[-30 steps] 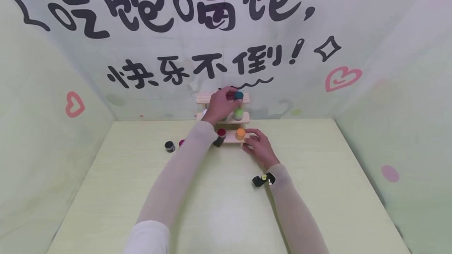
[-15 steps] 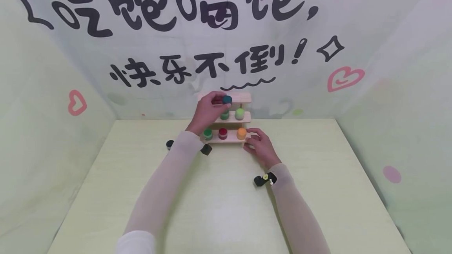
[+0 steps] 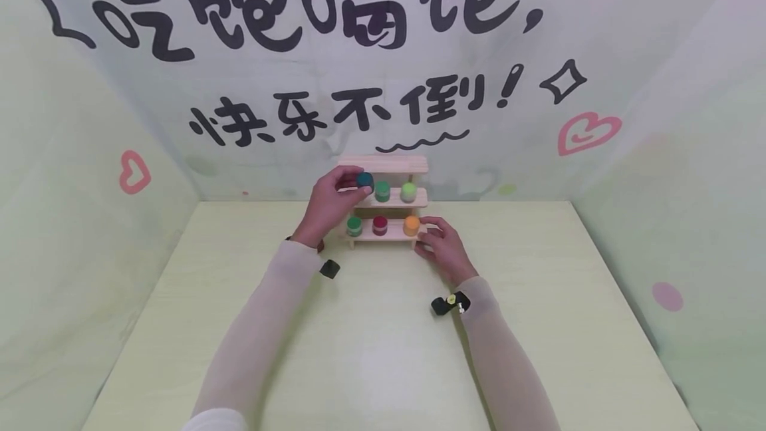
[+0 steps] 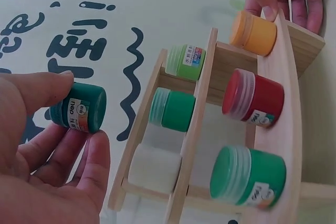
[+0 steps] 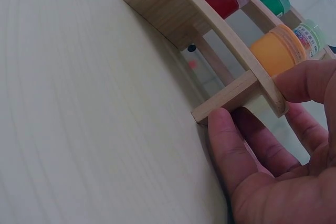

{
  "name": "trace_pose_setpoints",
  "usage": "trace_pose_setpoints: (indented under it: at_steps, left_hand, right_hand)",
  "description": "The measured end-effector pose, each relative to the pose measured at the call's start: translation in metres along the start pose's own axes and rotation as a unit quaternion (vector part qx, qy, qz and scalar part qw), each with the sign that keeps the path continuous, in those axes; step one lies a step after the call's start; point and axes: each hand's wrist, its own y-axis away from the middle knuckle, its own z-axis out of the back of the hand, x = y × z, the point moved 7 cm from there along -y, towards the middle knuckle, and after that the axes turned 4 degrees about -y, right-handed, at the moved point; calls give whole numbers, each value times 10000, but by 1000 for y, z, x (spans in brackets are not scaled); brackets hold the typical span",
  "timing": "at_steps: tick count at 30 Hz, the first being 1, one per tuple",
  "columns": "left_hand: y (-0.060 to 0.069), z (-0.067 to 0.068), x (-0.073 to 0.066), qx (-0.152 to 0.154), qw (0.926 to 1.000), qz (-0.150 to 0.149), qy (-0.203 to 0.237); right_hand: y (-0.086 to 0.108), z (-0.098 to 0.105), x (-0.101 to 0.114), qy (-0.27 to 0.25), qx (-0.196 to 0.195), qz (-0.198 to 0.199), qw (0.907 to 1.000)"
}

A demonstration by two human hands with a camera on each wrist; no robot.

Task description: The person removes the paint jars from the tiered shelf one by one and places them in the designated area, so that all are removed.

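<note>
My left hand (image 3: 328, 203) pinches a dark teal jar (image 3: 365, 181) by the left end of the middle shelf; in the left wrist view the teal jar (image 4: 80, 107) is held between thumb and fingers. My right hand (image 3: 445, 249) grips the lower right end of the wooden rack (image 3: 395, 235), beside the orange jar (image 3: 411, 225). In the right wrist view its fingers lie around the rack's leg (image 5: 228, 97). Red (image 3: 380, 225) and green (image 3: 354, 225) jars share the bottom shelf. The middle shelf holds a green jar (image 3: 382, 191), a light green jar (image 3: 409, 192) and a white jar (image 4: 154, 167).
The top shelf (image 3: 385, 164) bears nothing visible. A dark red item (image 3: 320, 245) shows partly behind my left wrist on the pale table (image 3: 383, 324). A printed cloth (image 3: 287, 171) stands behind the rack.
My left hand has moved left and down from the top shelf with the teal jar, uncovering the jars on the lower shelves. My right hand stays on the rack.
</note>
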Motion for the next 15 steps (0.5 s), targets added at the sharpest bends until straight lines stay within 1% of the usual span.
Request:
trace_pose_setpoints:
  at_steps: [3, 8, 15]
  left_hand:
    - [7, 6, 5, -2, 10000, -37, 11]
    - [17, 19, 15, -29, 10000, 11, 12]
    - [31, 35, 27, -117, 9998, 65, -164]
  right_hand:
    - [0, 0, 0, -31, -3, -6, 10000]
    - [1, 0, 2, -35, 7, 27, 10000]
    - [1, 0, 1, 2, 24, 19, 10000]
